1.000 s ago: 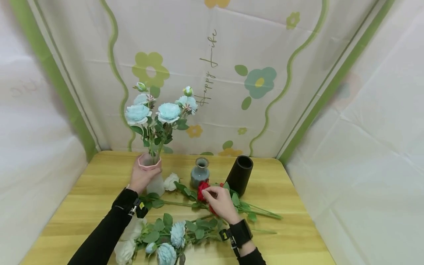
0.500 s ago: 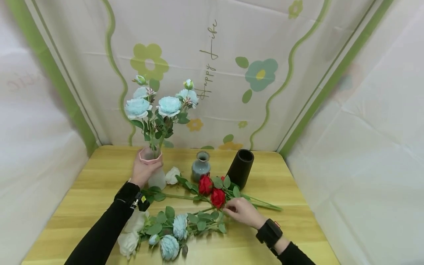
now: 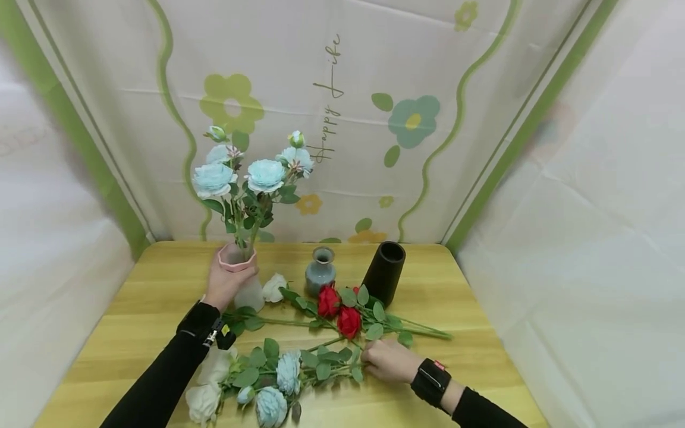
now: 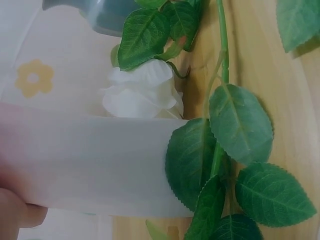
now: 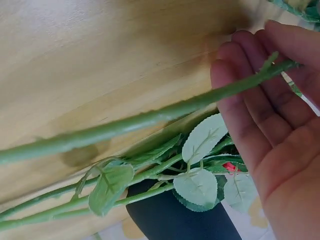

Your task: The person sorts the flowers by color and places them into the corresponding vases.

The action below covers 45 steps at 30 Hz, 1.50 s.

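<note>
My left hand (image 3: 227, 285) grips a frosted white vase (image 3: 250, 295) with a pink rim, which stands at the table's left. Light blue flowers (image 3: 266, 175) rise from it, their stems inside. In the left wrist view, the pale vase wall (image 4: 100, 165) fills the middle, and green leaves (image 4: 241, 125) lie beside its base. My right hand (image 3: 393, 361) is low over the table, right of the lying blue flowers (image 3: 271, 406). In the right wrist view, its curled fingers (image 5: 240, 100) hold a green flower stem (image 5: 150, 119); the flower at its end is hidden there.
Red roses (image 3: 349, 322) lie mid-table in front of a grey-blue vase (image 3: 320, 274) and a tall black vase (image 3: 383, 274). One white rose (image 3: 275, 288) lies beside the held vase, another (image 3: 203, 402) near the front. Fabric walls (image 3: 578, 238) enclose the table.
My right hand has moved from over the red roses down and right to a stem, where its fingers have closed. The left hand keeps its grip on the vase.
</note>
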Tool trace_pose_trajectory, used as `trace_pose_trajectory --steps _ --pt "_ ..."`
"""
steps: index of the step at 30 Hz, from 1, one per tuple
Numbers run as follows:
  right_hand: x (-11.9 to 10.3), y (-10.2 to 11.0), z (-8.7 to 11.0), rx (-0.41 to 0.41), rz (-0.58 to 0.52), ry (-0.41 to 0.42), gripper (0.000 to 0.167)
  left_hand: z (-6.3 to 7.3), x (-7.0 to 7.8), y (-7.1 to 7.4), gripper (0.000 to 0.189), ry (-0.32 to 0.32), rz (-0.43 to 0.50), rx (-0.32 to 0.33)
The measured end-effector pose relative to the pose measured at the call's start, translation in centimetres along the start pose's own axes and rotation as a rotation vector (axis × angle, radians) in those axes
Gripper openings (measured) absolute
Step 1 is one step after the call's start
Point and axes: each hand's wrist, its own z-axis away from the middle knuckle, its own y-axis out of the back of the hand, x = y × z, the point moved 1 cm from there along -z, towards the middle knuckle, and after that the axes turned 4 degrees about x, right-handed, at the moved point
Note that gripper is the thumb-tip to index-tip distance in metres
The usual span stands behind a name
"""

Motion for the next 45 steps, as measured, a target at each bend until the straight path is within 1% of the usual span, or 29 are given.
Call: trace_pose_trajectory --steps 5,7,9,11,16,18,21,25,28,29,32,33,34,35,37,38,39,40,41,43,44,45 --pt "0.0 0.2 0.0 0.016 0.019 0.001 0.032 0.2 0.4 0.1 0.077 0.010 -0.008 0.000" --pt "0.1 0.5 -0.1 0.026 0.011 -0.005 0.032 0.3 0.4 0.1 0.076 0.012 -0.011 0.005" --pt "0.1 0.6 -0.2 0.038 0.018 -0.009 0.027 0.2 0.2 0.2 0.076 0.015 -0.012 0.010" --pt "0.0 0.8 -0.4 0.056 0.040 -0.006 0.022 0.0 -0.3 0.2 0.076 0.011 -0.020 0.026" --pt "-0.1 1.3 -0.8 0.080 0.092 -0.023 0.016 -0.9 -2.4 0.1 0.078 0.000 -0.038 0.068" --pt "-0.1 1.3 -0.9 0.091 0.108 -0.032 0.015 -1.2 -3.0 0.1 0.078 -0.004 -0.042 0.069" --pt "-0.1 1.3 -1.2 0.115 0.136 -0.036 0.012 -1.3 -3.4 0.1 0.080 -0.011 -0.050 0.060" --pt "0.1 1.1 -1.3 0.143 0.157 -0.040 0.011 -1.2 -3.1 0.1 0.084 -0.010 -0.056 0.013" --pt "0.3 1.0 -1.3 0.147 0.176 -0.057 0.011 -0.7 -1.5 -0.1 0.082 -0.014 -0.049 -0.036" --pt "0.4 1.0 -1.3 0.146 0.186 -0.062 0.011 -1.4 -3.3 0.1 0.082 -0.042 -0.044 -0.040" --pt "0.7 1.1 -1.2 0.157 0.218 -0.064 0.013 -3.3 -8.5 1.0 0.084 -0.100 -0.027 -0.058" --pt "0.7 1.1 -1.3 0.166 0.227 -0.060 0.014 -3.3 -9.2 1.3 0.084 -0.114 0.007 -0.085" --pt "0.8 1.1 -1.3 0.175 0.235 -0.054 0.015 -3.6 -10.4 1.7 0.085 -0.122 0.040 -0.109" --pt "0.8 1.1 -1.3 0.186 0.245 -0.048 0.016 -4.2 -12.2 2.2 0.086 -0.134 0.034 -0.114" --pt "0.9 1.1 -1.3 0.211 0.262 -0.035 0.017 -3.3 -10.4 2.3 0.087 -0.109 0.025 -0.121" --pt "1.0 1.1 -1.3 0.222 0.264 -0.030 0.017 -2.9 -9.5 2.2 0.086 -0.107 0.032 -0.120" --pt "1.0 1.2 -1.3 0.233 0.271 -0.027 0.017 -2.3 -8.1 2.1 0.086 -0.103 0.034 -0.120" --pt "1.0 1.3 -1.3 0.246 0.273 -0.024 0.018 -2.4 -8.0 2.0 0.087 -0.104 -0.008 -0.097" --pt "1.0 1.4 -1.3 0.260 0.275 -0.022 0.018 -2.2 -7.3 1.7 0.089 -0.107 -0.046 -0.077" --pt "1.0 1.7 -1.2 0.286 0.269 -0.021 0.019 -1.5 -4.9 1.4 0.091 -0.091 -0.041 -0.082" --pt "0.9 1.8 -1.2 0.297 0.263 -0.021 0.020 -1.3 -4.0 1.3 0.091 -0.090 -0.044 -0.086" --pt "0.9 2.0 -1.2 0.307 0.261 -0.024 0.020 -1.1 -3.1 1.2 0.093 -0.075 -0.062 -0.092"
